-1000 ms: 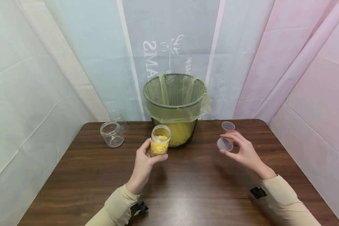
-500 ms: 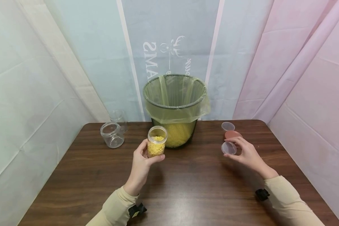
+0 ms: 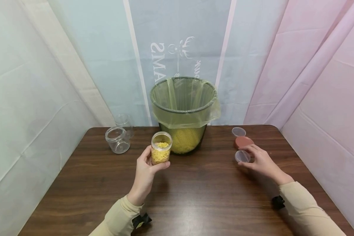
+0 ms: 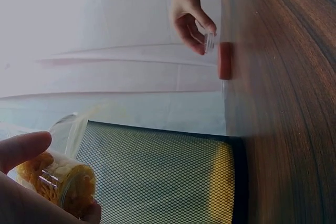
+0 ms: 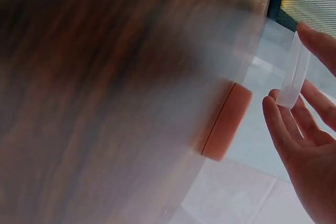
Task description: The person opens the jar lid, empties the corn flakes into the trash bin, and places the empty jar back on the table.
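My left hand [image 3: 144, 177] grips a clear jar [image 3: 161, 149] partly filled with yellow bits, held upright in front of the bin with its mouth uncovered. In the left wrist view the jar's base [image 4: 79, 184] faces the camera. My right hand [image 3: 262, 164] pinches a small clear lid [image 3: 242, 156] by its edge, thumb on one side and fingers on the other. That lid [image 5: 295, 72] is above the tabletop in the right wrist view. Just beyond it lies a reddish-brown lid [image 3: 243, 142], and behind that another clear lid [image 3: 238, 131].
A black mesh bin [image 3: 191, 131] with a yellowish liner stands at the table's back middle, yellow material low inside. To its left are a wide clear jar [image 3: 118, 144] and a taller clear jar [image 3: 124, 123] behind it. Fabric curtains [image 3: 253, 49] enclose the table's back and sides.
My right hand has moved right and lower with the clear lid, so the reddish-brown lid shows more. My left hand has shifted slightly left with the jar.
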The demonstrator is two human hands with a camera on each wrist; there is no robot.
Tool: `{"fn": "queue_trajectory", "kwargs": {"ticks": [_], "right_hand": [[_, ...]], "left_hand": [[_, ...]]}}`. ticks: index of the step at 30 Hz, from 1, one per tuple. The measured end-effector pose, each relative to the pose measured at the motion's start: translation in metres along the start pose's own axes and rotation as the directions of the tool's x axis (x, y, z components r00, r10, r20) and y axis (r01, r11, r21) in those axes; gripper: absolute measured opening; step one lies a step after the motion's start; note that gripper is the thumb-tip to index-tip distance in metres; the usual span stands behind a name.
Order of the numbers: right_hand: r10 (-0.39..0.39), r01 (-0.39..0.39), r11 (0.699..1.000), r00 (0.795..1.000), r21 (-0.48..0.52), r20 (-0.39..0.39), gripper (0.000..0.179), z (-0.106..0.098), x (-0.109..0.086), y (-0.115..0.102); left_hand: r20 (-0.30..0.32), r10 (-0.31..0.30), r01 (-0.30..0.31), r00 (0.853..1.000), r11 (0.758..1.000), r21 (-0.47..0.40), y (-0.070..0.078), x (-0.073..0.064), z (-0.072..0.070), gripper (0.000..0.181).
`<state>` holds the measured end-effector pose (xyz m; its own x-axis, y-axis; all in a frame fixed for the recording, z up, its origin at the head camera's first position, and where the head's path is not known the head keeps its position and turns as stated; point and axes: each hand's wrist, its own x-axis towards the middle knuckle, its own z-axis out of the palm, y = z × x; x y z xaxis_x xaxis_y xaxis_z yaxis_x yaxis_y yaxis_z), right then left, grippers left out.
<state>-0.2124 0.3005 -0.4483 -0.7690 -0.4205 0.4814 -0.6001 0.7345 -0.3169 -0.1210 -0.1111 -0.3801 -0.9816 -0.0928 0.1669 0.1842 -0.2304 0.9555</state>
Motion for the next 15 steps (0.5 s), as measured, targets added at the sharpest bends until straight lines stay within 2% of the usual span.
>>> {"fn": "queue_trajectory", "kwargs": {"ticks": [15], "right_hand": [[0.014, -0.012, 0.997, 1.000, -0.080, 0.025, 0.053, 0.000, -0.005, 0.016]], "left_hand": [[-0.006, 0.001, -0.001, 1.000, 1.000, -0.024, 0.003, -0.001, -0.004, 0.061]]}}
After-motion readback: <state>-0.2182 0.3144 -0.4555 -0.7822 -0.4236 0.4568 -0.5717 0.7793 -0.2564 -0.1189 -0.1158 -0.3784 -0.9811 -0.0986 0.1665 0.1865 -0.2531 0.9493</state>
